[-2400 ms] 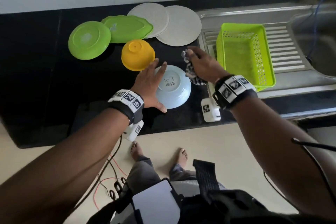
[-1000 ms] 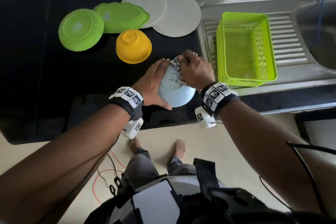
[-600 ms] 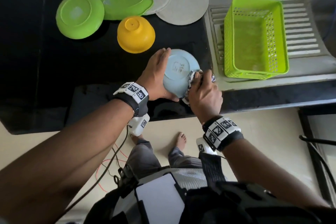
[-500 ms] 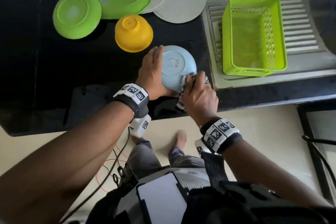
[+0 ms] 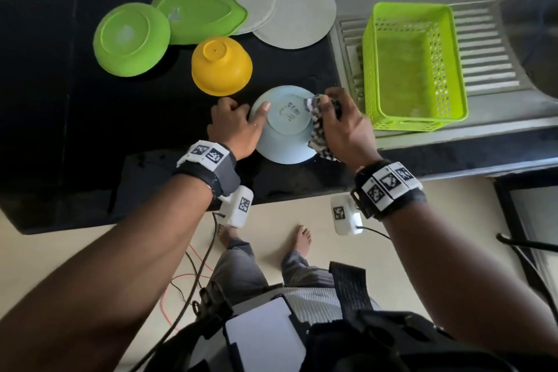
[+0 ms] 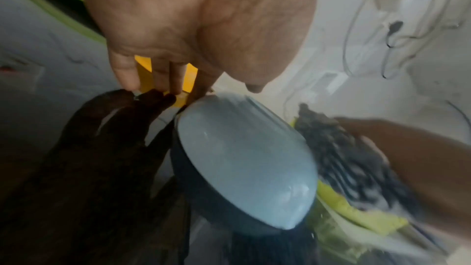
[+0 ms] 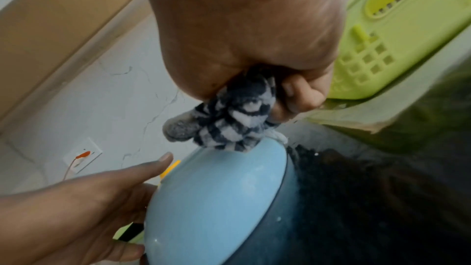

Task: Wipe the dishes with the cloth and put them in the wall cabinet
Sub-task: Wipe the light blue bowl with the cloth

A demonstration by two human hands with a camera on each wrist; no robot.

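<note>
A light blue bowl lies upside down near the front of the black counter. My left hand holds its left side, with the thumb on the base and the fingers down beside the wall. My right hand grips a bunched black-and-white checked cloth and presses it on the bowl's right side, close to the base. In the right wrist view the cloth touches the top of the bowl. In the left wrist view the left hand's fingertips reach the counter beside the bowl.
Behind the blue bowl a yellow bowl sits upside down. Further back lie a green bowl, a green plate and two pale round plates. A green perforated basket stands on the steel drainboard at the right.
The right hand brought the cloth onto the bowl and rubbed it round the lower right side; it now sits higher, at the right by the base. The left hand kept holding the bowl.
</note>
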